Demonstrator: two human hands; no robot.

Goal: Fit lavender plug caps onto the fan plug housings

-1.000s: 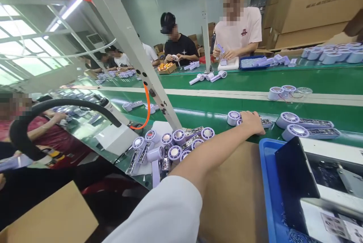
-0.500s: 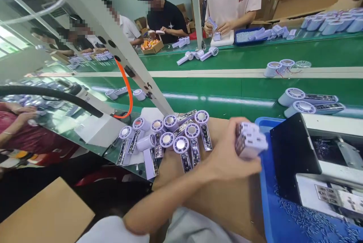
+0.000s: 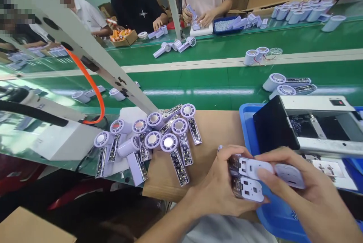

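Note:
My left hand (image 3: pixel 217 184) is closed around a small stack of lavender slotted plastic parts (image 3: pixel 251 188), their flat ends with square holes facing me. Dark parts show at the stack's left side. My right hand (image 3: pixel 303 193) grips a similar lavender part with a rounded end (image 3: pixel 289 175), right beside the stack. Its thumb lies over the upper part of the stack, so the contact there is partly hidden. To the left lie several lavender handheld fan bodies (image 3: pixel 169 142), with round heads and circuit boards showing in their handles.
A blue tray (image 3: pixel 246 118) on the right holds a black-and-white machine (image 3: pixel 314 101). Cardboard (image 3: pixel 218 125) covers the bench in front of me. A slanted metal post (image 3: pixel 110 72) rises on the left. Beyond the green belt (image 3: pixel 204 95), co-workers handle similar parts.
My right hand has come into view and holds a lavender part against those in my left hand. My left hand has lowered. The view has swung right.

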